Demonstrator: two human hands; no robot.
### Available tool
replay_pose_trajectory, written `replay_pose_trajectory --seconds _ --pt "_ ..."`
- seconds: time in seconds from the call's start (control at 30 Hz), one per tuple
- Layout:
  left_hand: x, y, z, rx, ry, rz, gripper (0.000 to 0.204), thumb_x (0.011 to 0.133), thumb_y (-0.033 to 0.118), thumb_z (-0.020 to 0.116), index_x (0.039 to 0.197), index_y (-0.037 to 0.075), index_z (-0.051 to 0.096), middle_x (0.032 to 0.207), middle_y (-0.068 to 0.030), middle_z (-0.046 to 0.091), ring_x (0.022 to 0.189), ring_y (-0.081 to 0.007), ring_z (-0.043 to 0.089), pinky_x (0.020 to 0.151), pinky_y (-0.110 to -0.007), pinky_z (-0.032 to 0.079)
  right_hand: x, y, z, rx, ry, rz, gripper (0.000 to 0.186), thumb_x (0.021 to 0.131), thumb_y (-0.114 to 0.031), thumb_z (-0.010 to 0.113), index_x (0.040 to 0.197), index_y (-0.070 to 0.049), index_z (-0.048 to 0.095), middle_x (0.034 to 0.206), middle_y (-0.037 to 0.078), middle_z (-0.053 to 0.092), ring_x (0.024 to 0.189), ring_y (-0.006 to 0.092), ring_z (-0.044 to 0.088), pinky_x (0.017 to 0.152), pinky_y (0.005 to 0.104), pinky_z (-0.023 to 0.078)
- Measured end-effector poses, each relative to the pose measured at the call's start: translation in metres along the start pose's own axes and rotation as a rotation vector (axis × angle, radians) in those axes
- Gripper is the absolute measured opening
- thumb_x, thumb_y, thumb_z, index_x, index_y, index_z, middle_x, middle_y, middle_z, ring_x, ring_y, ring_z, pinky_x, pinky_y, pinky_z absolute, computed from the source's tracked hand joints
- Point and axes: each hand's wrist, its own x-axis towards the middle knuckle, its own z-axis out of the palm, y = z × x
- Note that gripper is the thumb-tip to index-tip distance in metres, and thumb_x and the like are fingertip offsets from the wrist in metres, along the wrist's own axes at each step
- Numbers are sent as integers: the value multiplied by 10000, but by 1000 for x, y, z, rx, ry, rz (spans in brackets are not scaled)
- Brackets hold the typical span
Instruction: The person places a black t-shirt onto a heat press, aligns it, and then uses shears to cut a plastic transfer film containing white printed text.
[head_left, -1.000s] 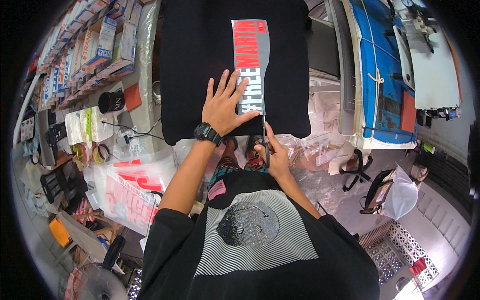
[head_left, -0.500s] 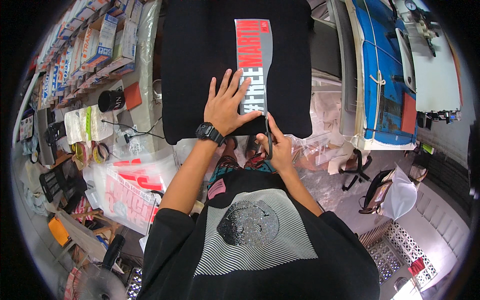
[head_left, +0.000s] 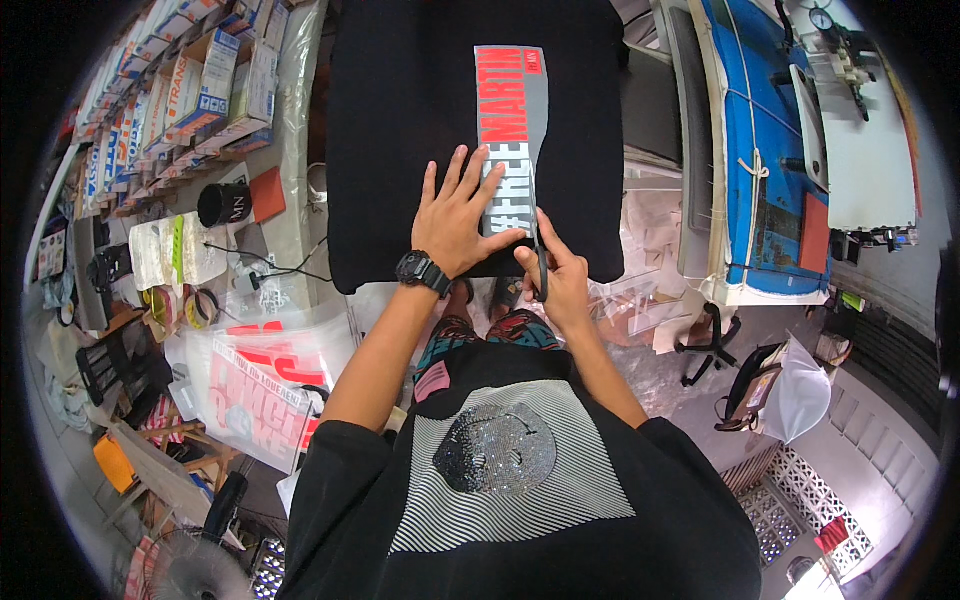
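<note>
A long grey printed strip with red and white lettering lies lengthwise on a black cloth-covered board. My left hand rests flat over the strip's near left part, fingers spread, thumb pointing right toward the strip's near end. In my right hand is a pair of scissors with dark handles. Their blades point away from me along the strip's right edge, next to my left thumb. The right edge is wavy farther up. My left palm and fingers hide some of the lettering.
Boxes stack along the left, by a black mug and tape rolls. Printed clear sheets lie lower left. A blue-covered machine stands right, with a wheeled chair base below. A fan sits lower left.
My right hand with the scissors has moved slightly forward along the strip's right edge. My left hand stays spread on it. The whole view has shifted a little.
</note>
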Motion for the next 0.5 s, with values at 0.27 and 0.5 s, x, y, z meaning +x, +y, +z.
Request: replay_pose_trajectory --seconds 0.27,0.5 --pt "0 0 0 3 -4 -3 884 755 698 651 1479 239 438 1583 -63 323 1471 -293 266 1183 -583 171 12 -6 1 2 -8 -20 673 902 -255 733 1468 -47 436 594 -18 522 483 31 481 429 221 403" --pt "0 0 -1 -36 -7 -12 891 736 656 694 1484 249 430 1589 -60 311 1478 -273 252 1190 -571 160 19 -3 2 -10 8 -60 602 923 -251 711 1432 -27 482 631 11 591 498 48 538 432 226 442"
